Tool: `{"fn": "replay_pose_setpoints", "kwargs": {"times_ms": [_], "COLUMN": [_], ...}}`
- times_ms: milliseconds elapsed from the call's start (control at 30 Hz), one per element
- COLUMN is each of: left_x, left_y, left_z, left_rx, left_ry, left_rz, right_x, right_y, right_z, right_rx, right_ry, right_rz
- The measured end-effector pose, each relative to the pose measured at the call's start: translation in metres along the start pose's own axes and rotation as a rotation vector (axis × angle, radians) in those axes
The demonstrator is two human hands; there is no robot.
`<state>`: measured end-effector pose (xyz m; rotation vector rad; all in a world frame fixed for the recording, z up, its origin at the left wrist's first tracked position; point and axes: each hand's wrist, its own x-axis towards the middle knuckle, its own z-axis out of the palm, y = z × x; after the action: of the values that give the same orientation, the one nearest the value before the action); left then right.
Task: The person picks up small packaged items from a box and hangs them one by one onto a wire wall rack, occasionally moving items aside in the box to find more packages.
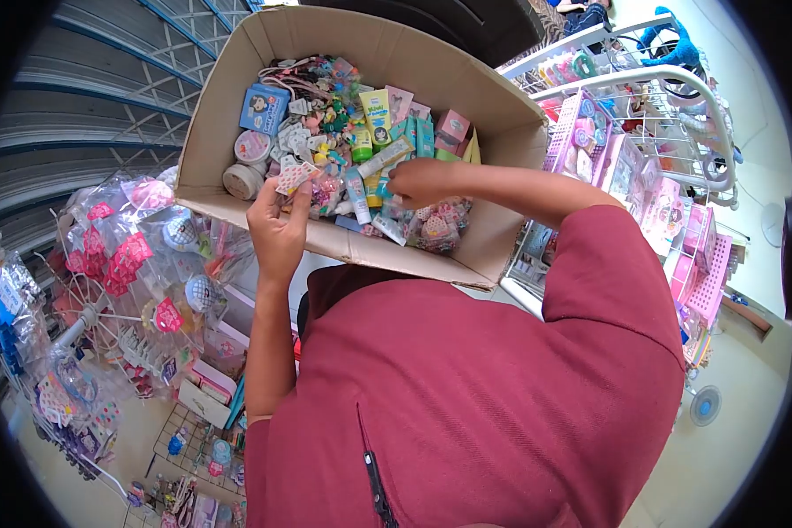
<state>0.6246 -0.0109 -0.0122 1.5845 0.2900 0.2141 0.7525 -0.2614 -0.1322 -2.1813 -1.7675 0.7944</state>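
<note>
A large cardboard box (343, 242) stands in front of me, full of small goods. Between the thumb and fingers of my left hand (277, 218), near the box's front edge, is a small pink-and-white patterned packet (296, 177). My right hand (424, 182) reaches inside with curled fingers, by a clear bag of small colourful pieces (440, 224); what they grip is hidden. Near it lie a light blue-and-white tube (357, 195), a yellow-green tube (377, 117) and teal boxes (424, 136). A blue box (264, 110) and round tubs (243, 181) sit at the left.
Left of the box, a rack (88, 312) carries bagged pink and blue items. White wire shelves (695, 79) with pink baskets (708, 282) stand at the right. A folding metal gate (106, 88) is behind on the left. Another person's legs (585, 16) show at the top.
</note>
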Motion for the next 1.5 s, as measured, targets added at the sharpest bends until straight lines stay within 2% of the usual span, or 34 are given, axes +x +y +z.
{"fn": "replay_pose_setpoints", "kwargs": {"times_ms": [67,100,133,200,267,333,400,433,467,533,600,633,667,733,800,833,900,967,1000,1033,1100,1133,1200,1267,1300,1333,1367,1433,1500], "left_x": [-0.002,-0.003,-0.004,-0.011,-0.020,-0.030,-0.039,-0.043,-0.049,-0.063,-0.076,-0.082,-0.088,-0.108,-0.135,-0.151,-0.193,-0.242,-0.269,-0.297,-0.347,-0.372,-0.425,-0.475,-0.498,-0.519,-0.538,-0.569,-0.595], "left_y": [0.004,0.005,0.006,0.006,0.025,0.044,0.057,0.058,0.056,0.051,0.046,0.046,0.050,0.057,0.061,0.058,0.055,0.057,0.055,0.052,0.041,0.033,0.017,0.004,-0.003,-0.006,-0.002,0.011,0.010], "left_z": [0.001,0.000,-0.002,-0.012,-0.016,-0.024,-0.034,-0.036,-0.038,-0.044,-0.053,-0.059,-0.064,-0.075,-0.095,-0.107,-0.127,-0.145,-0.150,-0.153,-0.151,-0.149,-0.141,-0.131,-0.124,-0.117,-0.108,-0.088,-0.073], "left_rx": [-0.002,-0.004,-0.002,0.157,0.149,0.141,0.186,0.107,0.119,0.031,0.136,0.081,0.025,0.030,0.204,0.250,0.350,0.390,0.362,0.392,0.212,0.231,-0.006,-0.020,-0.069,-0.123,-0.116,-0.048,-0.052], "left_ry": [-0.003,-0.009,-0.004,-0.039,-0.066,-0.090,-0.210,-0.207,-0.185,-0.126,-0.048,-0.021,0.012,0.181,0.298,0.352,0.465,0.526,0.539,0.657,0.820,0.900,1.176,1.323,1.450,1.569,1.590,1.746,1.817], "left_rz": [-0.005,-0.011,-0.006,0.178,0.230,0.285,0.193,0.157,0.165,0.046,0.117,0.058,0.008,0.053,0.219,0.227,0.240,0.191,0.136,0.151,0.099,0.113,0.093,0.115,0.121,0.127,0.126,0.008,-0.042], "right_x": [0.010,0.011,0.015,0.023,0.029,0.037,0.043,0.047,0.055,0.078,0.098,0.109,0.115,0.128,0.159,0.167,0.183,0.187,0.194,0.197,0.204,0.206,0.220,0.230,0.235,0.234,0.232,0.248,0.259], "right_y": [-0.003,-0.023,-0.024,-0.022,-0.029,-0.039,-0.068,-0.083,-0.093,-0.104,-0.126,-0.138,-0.153,-0.182,-0.195,-0.210,-0.246,-0.294,-0.308,-0.328,-0.364,-0.383,-0.424,-0.478,-0.507,-0.541,-0.574,-0.633,-0.702], "right_z": [-0.032,-0.073,-0.086,-0.103,-0.130,-0.155,-0.191,-0.202,-0.208,-0.200,-0.192,-0.191,-0.195,-0.196,-0.161,-0.157,-0.143,-0.116,-0.091,-0.071,-0.039,-0.023,0.011,0.033,0.043,0.048,0.050,0.059,0.037], "right_rx": [0.130,0.240,0.234,0.371,0.397,0.682,0.653,0.692,0.732,0.756,1.077,1.126,1.153,1.109,1.045,0.850,0.757,0.873,0.896,0.876,0.821,0.788,0.731,0.527,0.470,0.550,0.630,0.700,0.762], "right_ry": [-0.338,-0.406,-0.404,-0.238,-0.170,-0.039,-0.076,-0.028,0.019,0.012,0.021,0.049,0.035,-0.020,-0.049,-0.034,-0.283,-0.379,-0.393,-0.414,-0.441,-0.441,-0.441,-0.263,-0.263,-0.295,-0.324,-0.332,-0.200], "right_rz": [0.143,0.259,0.255,0.103,0.010,-0.099,-0.111,-0.148,-0.189,-0.276,-0.204,-0.283,-0.252,-0.260,-0.380,-0.463,-0.379,-0.351,-0.386,-0.407,-0.406,-0.385,-0.498,-0.932,-0.994,-1.018,-1.033,-1.078,-1.254]}}
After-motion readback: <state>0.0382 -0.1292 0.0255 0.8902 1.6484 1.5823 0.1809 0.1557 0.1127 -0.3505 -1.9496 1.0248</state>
